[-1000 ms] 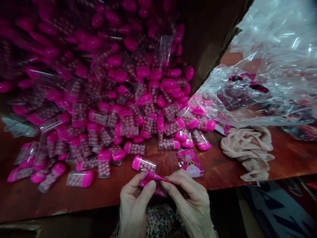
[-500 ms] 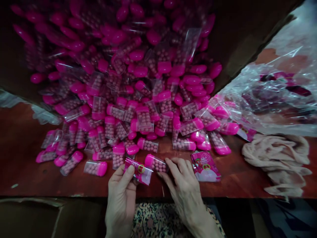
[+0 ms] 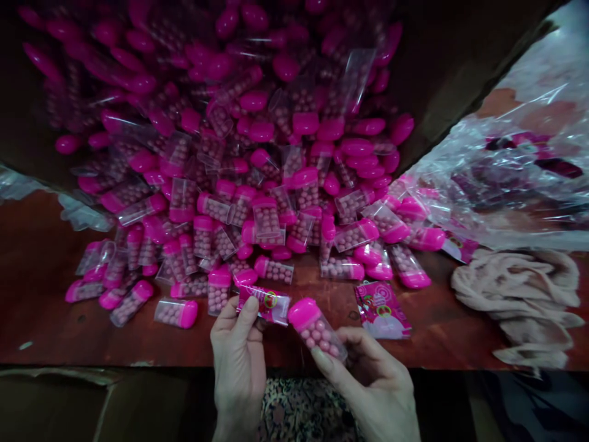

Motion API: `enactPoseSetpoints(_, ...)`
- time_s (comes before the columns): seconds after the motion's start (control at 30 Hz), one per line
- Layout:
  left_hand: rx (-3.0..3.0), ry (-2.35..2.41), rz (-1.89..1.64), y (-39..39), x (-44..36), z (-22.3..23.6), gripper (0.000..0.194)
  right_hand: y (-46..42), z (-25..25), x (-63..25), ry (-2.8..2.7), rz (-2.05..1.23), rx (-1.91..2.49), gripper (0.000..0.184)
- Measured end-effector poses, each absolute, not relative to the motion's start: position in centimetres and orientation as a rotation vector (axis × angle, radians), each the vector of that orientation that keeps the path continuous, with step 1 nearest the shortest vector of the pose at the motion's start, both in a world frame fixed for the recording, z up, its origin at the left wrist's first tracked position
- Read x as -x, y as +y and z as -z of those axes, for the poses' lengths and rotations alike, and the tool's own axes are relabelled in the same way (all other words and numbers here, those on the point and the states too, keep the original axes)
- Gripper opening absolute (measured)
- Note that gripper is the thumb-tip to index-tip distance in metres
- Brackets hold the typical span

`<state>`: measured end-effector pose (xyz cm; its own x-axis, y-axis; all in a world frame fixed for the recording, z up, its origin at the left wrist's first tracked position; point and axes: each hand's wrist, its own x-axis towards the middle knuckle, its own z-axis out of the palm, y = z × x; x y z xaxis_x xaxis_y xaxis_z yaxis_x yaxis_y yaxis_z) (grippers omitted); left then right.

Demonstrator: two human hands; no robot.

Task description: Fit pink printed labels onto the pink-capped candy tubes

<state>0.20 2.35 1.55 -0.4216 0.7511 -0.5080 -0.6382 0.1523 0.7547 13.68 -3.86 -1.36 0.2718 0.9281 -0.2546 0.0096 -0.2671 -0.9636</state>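
Note:
My left hand point(image 3: 239, 353) pinches a pink printed label sleeve point(image 3: 271, 305) between thumb and fingers, near the front of the table. Right beside it, my right hand point(image 3: 368, 374) grips a clear candy container point(image 3: 317, 331) with a pink cap and pink balls inside. Its capped end points up and left, close to the sleeve's right end. Behind both hands lies a large pile of the same pink-capped containers point(image 3: 267, 218). Several more printed sleeves point(image 3: 383, 310) lie flat in a small stack on the table, right of the held container.
A dark box point(image 3: 460, 80) opens toward me with the pile spilling from it. Crumpled clear plastic point(image 3: 519, 178) sits at the right, and a beige cloth point(image 3: 519, 294) lies bunched in front of it. The reddish-brown table point(image 3: 55, 331) ends just before my lap.
My right hand has lifted the container off the table and turned it, palm now facing inward. My left hand has shifted slightly right and up with the sleeve.

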Motion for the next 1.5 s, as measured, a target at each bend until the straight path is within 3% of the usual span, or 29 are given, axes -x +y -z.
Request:
enactPoseSetpoints(0.4, -0.119, 1.27, -1.528, 2.9, -1.3, -1.2, 0.021, -3.2, 0.7, -14.3, -0.902, -1.282, 1.551, 0.024)
enactPoseSetpoints(0.7, -0.175, 1.249, -1.491, 2.7, -1.8, -1.3, 0.033, -3.2, 0.4, -13.8, -0.972, -1.048, 1.564, 0.017)
enactPoseSetpoints(0.87, -0.236, 1.173, -1.345, 2.2, -2.7, -1.2, 0.026, -3.2, 0.3, -13.3, -0.937, -0.971, 1.582, 0.017)
enactPoseSetpoints(1.23, -0.207, 1.036, -1.197, 2.4, -2.7, -1.4, 0.034, -2.7, -0.3, -14.4, -0.465, -1.51, 1.458, 0.03)
enactPoseSetpoints(1.5, -0.205, 1.036, -1.268, 2.0, -2.9, -0.9, 0.031, -3.0, 0.7, -14.1, -0.806, -1.246, 1.537, 0.02)
